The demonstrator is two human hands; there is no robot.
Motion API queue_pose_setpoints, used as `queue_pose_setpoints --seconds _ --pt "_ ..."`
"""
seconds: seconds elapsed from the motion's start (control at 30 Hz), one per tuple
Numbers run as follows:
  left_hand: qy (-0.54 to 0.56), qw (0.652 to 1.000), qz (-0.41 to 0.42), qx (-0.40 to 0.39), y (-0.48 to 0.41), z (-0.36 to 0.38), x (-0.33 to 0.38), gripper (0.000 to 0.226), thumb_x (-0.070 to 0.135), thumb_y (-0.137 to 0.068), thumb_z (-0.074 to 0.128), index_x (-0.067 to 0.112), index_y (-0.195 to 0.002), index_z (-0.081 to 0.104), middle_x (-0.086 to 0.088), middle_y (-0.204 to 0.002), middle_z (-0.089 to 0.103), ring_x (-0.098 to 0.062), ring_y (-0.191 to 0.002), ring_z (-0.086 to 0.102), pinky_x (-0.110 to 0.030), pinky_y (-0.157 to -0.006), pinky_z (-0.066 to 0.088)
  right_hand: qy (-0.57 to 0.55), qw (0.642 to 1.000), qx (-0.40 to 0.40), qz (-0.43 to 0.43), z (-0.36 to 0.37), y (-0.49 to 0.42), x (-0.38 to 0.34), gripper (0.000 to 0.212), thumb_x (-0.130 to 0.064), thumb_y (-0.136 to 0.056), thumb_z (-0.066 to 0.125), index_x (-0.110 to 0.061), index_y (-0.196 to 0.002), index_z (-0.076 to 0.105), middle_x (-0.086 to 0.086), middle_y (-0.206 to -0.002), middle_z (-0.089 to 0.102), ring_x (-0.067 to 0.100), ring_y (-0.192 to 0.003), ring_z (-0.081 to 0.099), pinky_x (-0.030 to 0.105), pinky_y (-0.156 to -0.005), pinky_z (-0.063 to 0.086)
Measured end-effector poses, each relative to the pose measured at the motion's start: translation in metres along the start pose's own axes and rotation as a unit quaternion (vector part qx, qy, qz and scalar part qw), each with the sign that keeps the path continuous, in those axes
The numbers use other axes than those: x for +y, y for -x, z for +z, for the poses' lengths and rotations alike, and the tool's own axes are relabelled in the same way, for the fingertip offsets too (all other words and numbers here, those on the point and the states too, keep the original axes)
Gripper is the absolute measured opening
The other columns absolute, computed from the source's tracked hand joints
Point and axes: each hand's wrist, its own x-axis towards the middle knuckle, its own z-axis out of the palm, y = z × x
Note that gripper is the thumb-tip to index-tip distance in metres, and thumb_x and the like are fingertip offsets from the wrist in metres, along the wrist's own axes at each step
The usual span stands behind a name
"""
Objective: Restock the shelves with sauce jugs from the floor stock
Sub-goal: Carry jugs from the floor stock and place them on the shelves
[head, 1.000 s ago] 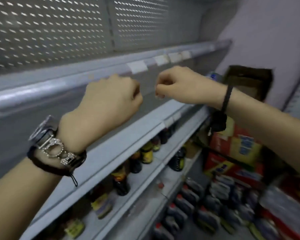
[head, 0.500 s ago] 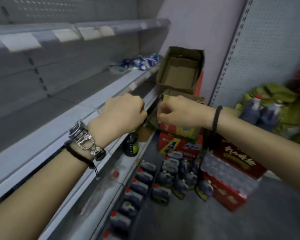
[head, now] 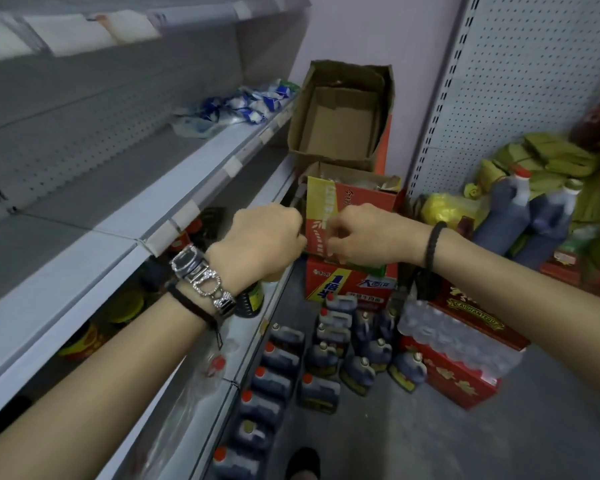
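Observation:
Both my hands hover in mid-air in front of the grey shelves (head: 125, 216). My left hand (head: 262, 244), with a watch and bracelet at the wrist, is curled into a fist and holds nothing. My right hand (head: 368, 233), with a black band at the wrist, also has curled fingers and holds nothing that I can see. Several dark sauce jugs (head: 329, 362) with red or white caps stand on the floor below, in rows beside the shelf base. Jars with yellow labels (head: 129, 306) stand on a lower shelf.
Stacked cardboard boxes (head: 347, 133) stand against the far wall. A red carton (head: 465, 358) with shrink-wrapped bottles on it lies to the right, two large dark jugs (head: 530, 216) and green sacks behind it. Blue-white packets (head: 243, 105) lie on the middle shelf. My shoe (head: 303, 462) shows on the grey floor.
My view has swung right and down from the empty upper shelves to the floor stock. Both fists have stayed together in front of me, now lower against the boxes.

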Motion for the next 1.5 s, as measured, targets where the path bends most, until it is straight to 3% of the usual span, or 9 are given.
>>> queue_pose_setpoints --seconds 0.1,0.47,0.63,0.77,1.0,1.17,1.33,1.4,1.5 --pt "0.011 1.000 0.014 -0.007 -0.051 0.011 -0.011 0.026 0.035 -0.098 0.040 0.017 -0.104 0.058 0.003 -0.077 0.042 -0.013 -0.061 0.039 -0.027 -0.051 0.025 -0.014 1.000 -0.018 0.017 -0.001 -0.042 0.019 0.017 -0.032 -0.093 0.051 -0.021 -0.084 0.060 -0.001 -0.087 0.067 0.018 -0.086 0.062 0.036 -0.078 0.053" --pt "0.019 0.994 0.055 -0.093 -0.169 0.076 -0.034 0.019 0.027 -0.097 0.040 0.015 -0.084 0.045 0.003 -0.066 0.034 -0.014 -0.057 0.038 -0.027 -0.050 0.024 -0.066 0.991 -0.094 0.062 0.019 -0.148 0.086 0.023 -0.028 -0.097 0.047 -0.010 -0.095 0.061 0.011 -0.096 0.066 0.029 -0.088 0.062 0.041 -0.077 0.051" --pt "0.031 0.991 0.041 -0.122 -0.207 0.108 -0.036 0.030 0.026 -0.097 0.040 0.015 -0.069 0.037 0.002 -0.066 0.037 -0.017 -0.061 0.041 -0.029 -0.059 0.030 -0.070 0.991 -0.094 0.068 0.034 -0.184 0.118 0.033 -0.026 -0.096 0.047 0.003 -0.102 0.063 0.018 -0.100 0.066 0.032 -0.090 0.060 0.042 -0.078 0.049" --pt "0.044 0.990 0.036 -0.132 -0.232 0.136 -0.029 0.020 0.025 -0.097 0.041 0.013 -0.081 0.043 -0.001 -0.075 0.043 -0.026 -0.077 0.052 -0.031 -0.067 0.035 -0.061 0.989 -0.112 0.075 0.056 -0.214 0.150 0.036 -0.030 -0.094 0.048 0.001 -0.105 0.063 0.017 -0.105 0.065 0.033 -0.094 0.061 0.044 -0.083 0.052" --pt "0.067 0.986 0.000 -0.152 -0.282 0.234 -0.007 0.023 0.023 -0.097 0.043 0.004 -0.097 0.056 -0.015 -0.101 0.061 -0.033 -0.094 0.060 -0.033 -0.067 0.038 -0.084 0.978 -0.158 0.104 0.118 -0.263 0.225 0.030 -0.022 -0.097 0.044 0.002 -0.096 0.062 0.011 -0.088 0.056 0.024 -0.080 0.051 0.028 -0.067 0.036" --pt "0.077 0.982 0.016 -0.173 -0.315 0.333 0.008 0.022 0.017 -0.097 0.041 0.002 -0.094 0.056 -0.017 -0.099 0.062 -0.034 -0.089 0.061 -0.033 -0.065 0.040 -0.065 0.970 -0.191 0.134 0.209 -0.294 0.291 0.033 -0.021 -0.096 0.043 -0.014 -0.064 0.043 0.002 -0.069 0.047 0.023 -0.067 0.047 0.028 -0.060 0.036" --pt "0.109 0.980 0.008 -0.167 -0.350 0.432 0.007 0.019 0.019 -0.096 0.045 0.005 -0.087 0.055 -0.018 -0.094 0.062 -0.036 -0.086 0.062 -0.041 -0.075 0.052 -0.071 0.971 -0.176 0.148 0.282 -0.337 0.333 0.039 -0.020 -0.097 0.041 -0.018 -0.059 0.032 -0.001 -0.061 0.036 0.014 -0.053 0.033 0.027 -0.053 0.030" --pt "0.106 0.983 0.005 -0.152 -0.359 0.471 0.004 0.020 0.021 -0.096 0.044 0.006 -0.087 0.053 -0.016 -0.093 0.061 -0.035 -0.087 0.061 -0.040 -0.075 0.051 -0.057 0.971 -0.176 0.150 0.317 -0.357 0.345 0.035 -0.023 -0.097 0.040 -0.016 -0.063 0.041 -0.001 -0.066 0.044 0.019 -0.062 0.044 0.029 -0.063 0.040" --pt "0.086 0.986 -0.020 -0.144 -0.358 0.533 -0.006 0.023 0.021 -0.098 0.042 0.005 -0.102 0.059 -0.015 -0.102 0.063 -0.033 -0.092 0.061 -0.033 -0.068 0.041 -0.059 0.970 -0.187 0.144 0.383 -0.390 0.357 0.029 -0.026 -0.096 0.043 -0.006 -0.103 0.062 0.010 -0.103 0.063 0.031 -0.100 0.058 0.037 -0.087 0.047"
